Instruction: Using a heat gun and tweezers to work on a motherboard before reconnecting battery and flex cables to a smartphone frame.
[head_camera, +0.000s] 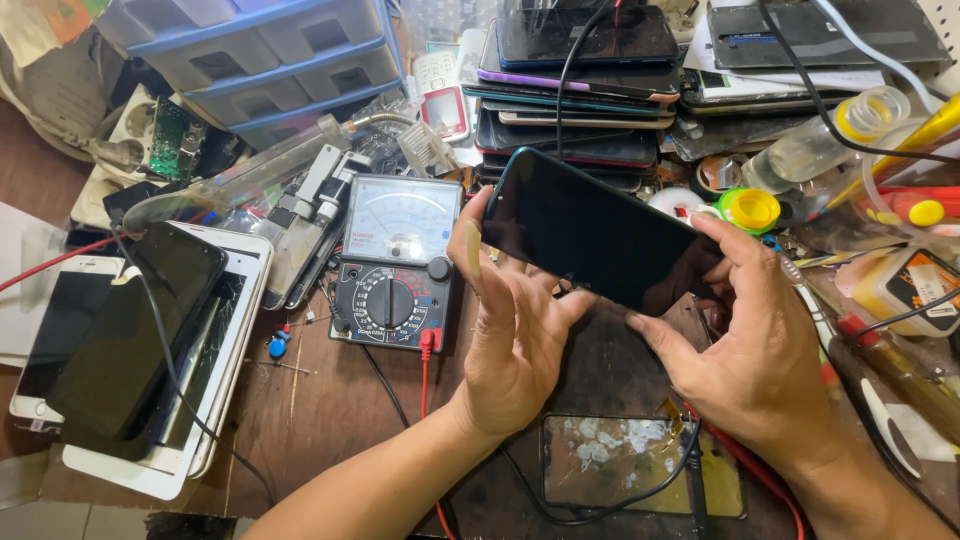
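The multimeter (398, 262) sat mid-bench. Left of it lay a stack of tablets and phones (150, 350); behind it stood a drawer unit (270, 50); right of it, both hands held a phone (598, 232) above a glass panel (640, 462).

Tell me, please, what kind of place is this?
Probably a phone repair bench. Both hands, left hand and right hand, hold a dark smartphone. An analog multimeter lies on the wooden table, and a stack of phones stands behind.
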